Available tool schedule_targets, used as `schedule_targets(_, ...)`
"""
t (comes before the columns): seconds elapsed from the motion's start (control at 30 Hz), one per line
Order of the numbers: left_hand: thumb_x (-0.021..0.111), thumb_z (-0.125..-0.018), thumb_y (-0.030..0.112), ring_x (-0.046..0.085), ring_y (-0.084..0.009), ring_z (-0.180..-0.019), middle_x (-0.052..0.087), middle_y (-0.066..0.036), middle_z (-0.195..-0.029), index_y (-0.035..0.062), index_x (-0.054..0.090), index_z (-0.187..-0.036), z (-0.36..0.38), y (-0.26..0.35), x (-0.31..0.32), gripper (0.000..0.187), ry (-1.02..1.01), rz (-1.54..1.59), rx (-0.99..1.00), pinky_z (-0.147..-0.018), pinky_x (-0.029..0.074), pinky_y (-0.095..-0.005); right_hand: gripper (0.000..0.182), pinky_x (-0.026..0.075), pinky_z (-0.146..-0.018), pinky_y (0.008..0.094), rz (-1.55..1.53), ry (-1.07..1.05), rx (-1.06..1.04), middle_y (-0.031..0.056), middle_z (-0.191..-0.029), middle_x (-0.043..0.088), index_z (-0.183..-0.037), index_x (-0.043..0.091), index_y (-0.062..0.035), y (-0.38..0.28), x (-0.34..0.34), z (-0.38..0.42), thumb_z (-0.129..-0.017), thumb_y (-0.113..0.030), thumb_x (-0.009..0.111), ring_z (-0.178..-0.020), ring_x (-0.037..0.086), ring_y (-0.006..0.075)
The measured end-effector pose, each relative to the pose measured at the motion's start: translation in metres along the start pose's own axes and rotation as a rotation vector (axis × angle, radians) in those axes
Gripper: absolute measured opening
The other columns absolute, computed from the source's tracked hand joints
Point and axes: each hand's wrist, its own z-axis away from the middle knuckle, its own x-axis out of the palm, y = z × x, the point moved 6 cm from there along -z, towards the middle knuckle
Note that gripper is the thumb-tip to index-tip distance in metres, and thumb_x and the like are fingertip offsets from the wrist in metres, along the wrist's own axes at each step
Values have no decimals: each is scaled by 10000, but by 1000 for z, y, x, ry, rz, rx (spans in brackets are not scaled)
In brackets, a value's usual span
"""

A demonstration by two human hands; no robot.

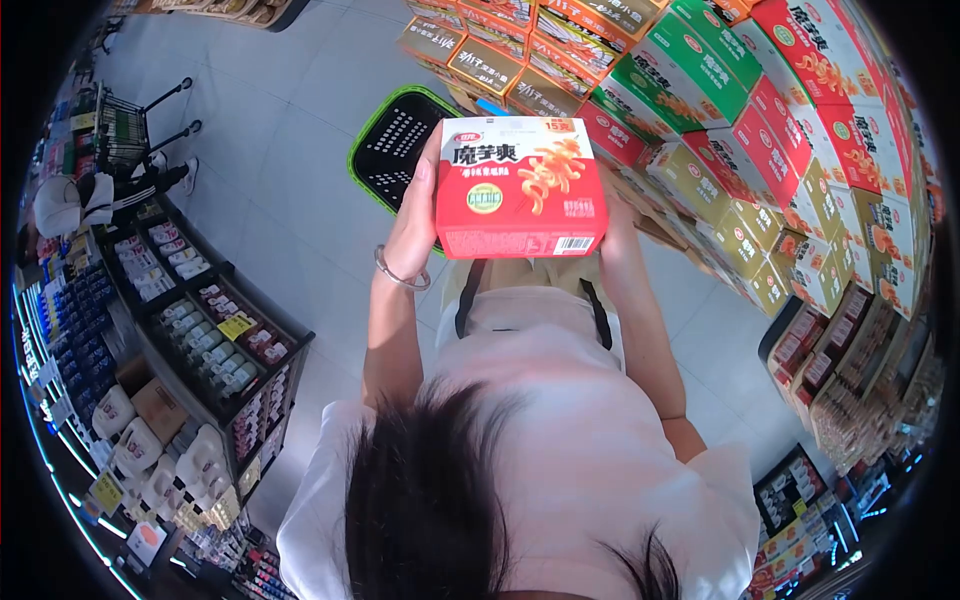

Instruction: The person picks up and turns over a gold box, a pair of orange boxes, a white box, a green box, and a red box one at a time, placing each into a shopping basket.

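A red and white snack box (520,190), printed with Chinese characters and curly snack pieces, is held up in front of my body. My left hand (420,205), with a bracelet at its wrist, grips the box's left side. On the opposite side my right hand (618,225) supports it, its fingers mostly hidden behind the box. Below and behind the box, a black shopping basket (385,135) with a green rim stands on the floor, partly covered by the box and my left hand.
Stacked snack boxes (700,70) in red, green, gold and orange rise at the front and right. A dark display shelf (225,330) of packaged goods curves along the left. Beyond it are a shopping cart (125,120) and another person (100,195). Pale floor tiles (290,200) lie between.
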Motion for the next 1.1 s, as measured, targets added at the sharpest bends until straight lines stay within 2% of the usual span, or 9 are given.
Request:
schedule_targets(0.13, 410, -973, 303, 331, -178, -1303, 296, -109, -1455, 49, 123, -1467, 2, -27, -24, 625, 22, 164, -40, -1072, 267, -322, 569, 227, -1081, 301, 102, -48, -98, 94, -1501, 224, -1470, 119, -49, -4, 27, -15, -977, -268, 300, -1347, 269, 185)
schedule_targets(0.27, 560, -905, 164, 406, -157, -1241, 335, -100, -1425, 101, 64, -1479, 16, -74, -45, 761, 91, 234, -232, -1020, 364, -312, 551, 199, -1093, 289, 221, -102, -91, 85, -1509, 201, -1463, 167, -47, 42, 35, -38, -980, -248, 340, -1370, 218, 179)
schedule_targets(0.33, 609, -874, 120, 449, -147, -1198, 399, -98, -1376, 100, 62, -1479, 23, -100, -49, 816, 123, 125, -296, -988, 398, -303, 568, 222, -1085, 288, 234, -125, -37, 104, -1495, 240, -1461, 176, -49, 66, 35, -51, -979, -273, 376, -1348, 273, 184)
schedule_targets(0.4, 652, -843, 99, 471, -139, -1169, 450, -103, -1330, 92, 70, -1477, 29, -135, -53, 860, 188, 270, -371, -969, 413, -290, 588, 270, -1062, 285, 53, -122, 393, 119, -1455, 322, -1457, 187, -48, 113, 34, -61, -977, -316, 395, -1298, 357, 184)
schedule_targets(0.53, 686, -803, 48, 546, -158, -1094, 505, -118, -1266, 78, 40, -1470, 41, -220, -74, 928, 366, 250, -485, -884, 488, -301, 502, 378, -973, 296, 620, -174, 348, 178, -1297, 490, -1337, 421, -6, 186, 13, -78, -964, -341, 426, -1173, 497, 227)
schedule_targets(0.8, 724, -770, 67, 579, -192, -1048, 539, -131, -1229, 52, 59, -1455, -21, -451, -177, 954, 711, 104, -377, -851, 519, -320, 364, 474, -788, 298, 890, -163, 408, 144, -1058, 605, -1208, 533, -28, 301, -35, -58, -907, -232, 543, -885, 612, 227)
schedule_targets(0.9, 793, -642, 409, 564, -325, -1093, 499, -234, -1250, 137, 29, -1468, -52, -505, -204, 1157, 720, -114, -657, -927, 453, -402, 380, 491, -775, 338, 957, -201, 465, 149, -1066, 611, -1197, 540, -38, 320, -43, -46, -893, -265, 553, -869, 634, 253)
schedule_targets(1.0, 777, -647, 446, 540, -385, -1110, 477, -261, -1241, 231, 13, -1471, -72, -546, -219, 1145, 649, -459, -1169, -937, 442, -429, 369, 491, -774, 334, 968, -281, 506, 134, -1060, 617, -1197, 542, -42, 349, -56, -45, -896, -255, 549, -871, 634, 249)
schedule_targets(1.1, 780, -652, 436, 534, -409, -1107, 463, -283, -1225, 282, 9, -1467, -86, -583, -218, 1131, 654, -418, -1171, -941, 443, -426, 361, 490, -771, 324, 966, -168, 658, 130, -1048, 622, -1193, 545, -43, 371, -75, -44, -895, -247, 551, -864, 635, 237)
